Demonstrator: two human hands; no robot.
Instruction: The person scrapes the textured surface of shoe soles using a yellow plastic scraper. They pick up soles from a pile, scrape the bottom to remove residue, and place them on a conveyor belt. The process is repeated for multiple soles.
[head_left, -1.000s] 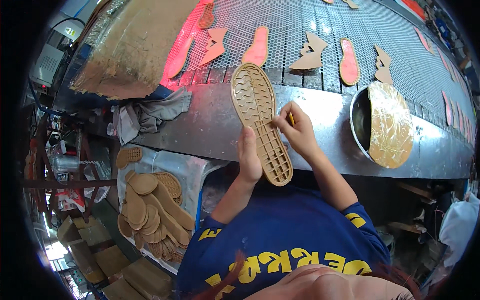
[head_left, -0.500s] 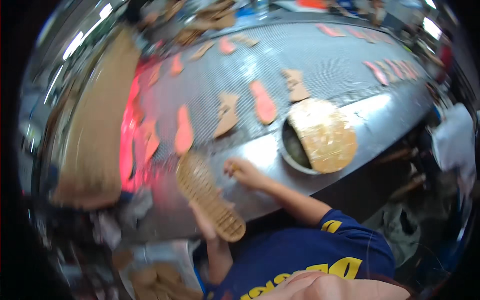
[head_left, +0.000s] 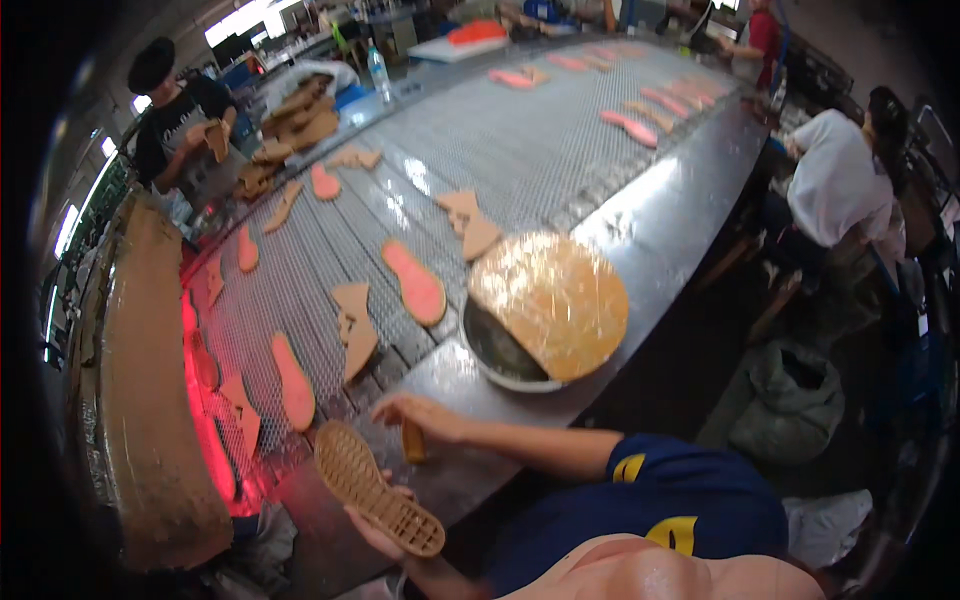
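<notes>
Holding one tan sole (head_left: 372, 485), tread showing, over the worktop (head_left: 650, 235) — left hand (head_left: 375, 535); gripping a short yellow item (head_left: 413, 443) — right hand (head_left: 432, 418). Pink insoles (head_left: 416, 287) and tan cutouts (head_left: 361, 348) laid out on mesh belt (head_left: 530, 130), unjoined.

one treaded sole (head_left: 378, 490), one bowl (head_left: 520, 386) (one cover (head_left: 555, 305))

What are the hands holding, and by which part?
Left hand: the sole, near its middle, from beneath. Right hand: a small yellow-brown thing by its upper end; blur hides what it is.
</notes>
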